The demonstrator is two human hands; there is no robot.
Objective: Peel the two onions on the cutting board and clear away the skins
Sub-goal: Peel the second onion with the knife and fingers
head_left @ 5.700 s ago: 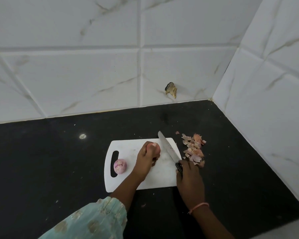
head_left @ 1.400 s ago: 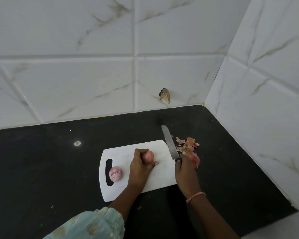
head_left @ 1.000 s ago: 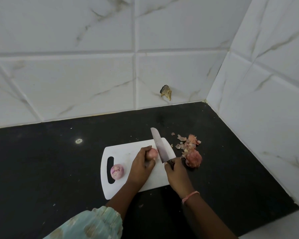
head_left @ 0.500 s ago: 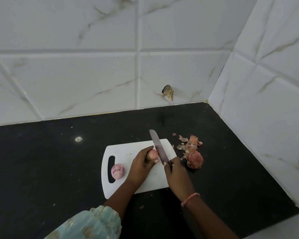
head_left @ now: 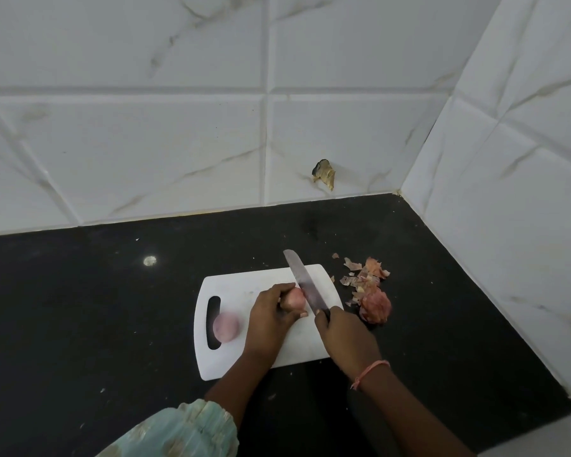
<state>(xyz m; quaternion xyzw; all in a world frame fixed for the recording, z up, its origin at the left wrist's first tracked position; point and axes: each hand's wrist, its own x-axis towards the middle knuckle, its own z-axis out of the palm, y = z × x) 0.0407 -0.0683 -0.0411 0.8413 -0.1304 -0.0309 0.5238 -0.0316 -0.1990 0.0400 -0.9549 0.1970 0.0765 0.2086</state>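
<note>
A big white tiled wall (head_left: pixel 145 143) stands at the back, and another tiled wall (head_left: pixel 515 192) stands on the right side. They meet in a corner. A small brown scrap (head_left: pixel 324 173) sticks on the back wall, low down near the corner.

Below the walls lies a black counter (head_left: pixel 80 308). It has little pale specks on it and one round white spot (head_left: pixel 150 260).

A white cutting board (head_left: pixel 244 282) lies flat on the counter. It has a long hole for a handle at its left end.

A light green sleeve (head_left: pixel 178 433) shows at the bottom, on the left arm.

The left hand (head_left: pixel 271 319) is on the board. Its fingers curl around an onion (head_left: pixel 295 298) and hold it down near the middle of the board. Only part of this onion shows past the fingers.

The right hand (head_left: pixel 346 338) is over the right end of the board. Its fingers wrap tight around the dark handle of a knife (head_left: pixel 305 282). The blade points up and away, toward the back wall. The blade lies right beside the held onion and seems to touch its right side. A thin orange band (head_left: pixel 370 372) goes around the right wrist.

The other onion (head_left: pixel 226 326) sits alone on the left end of the board, just beside the handle hole. It looks pale pink and smooth.

A heap of onion skins (head_left: pixel 371 291) lies on the counter, just off the right edge of the board. A few small bits lie loose around it.
</note>
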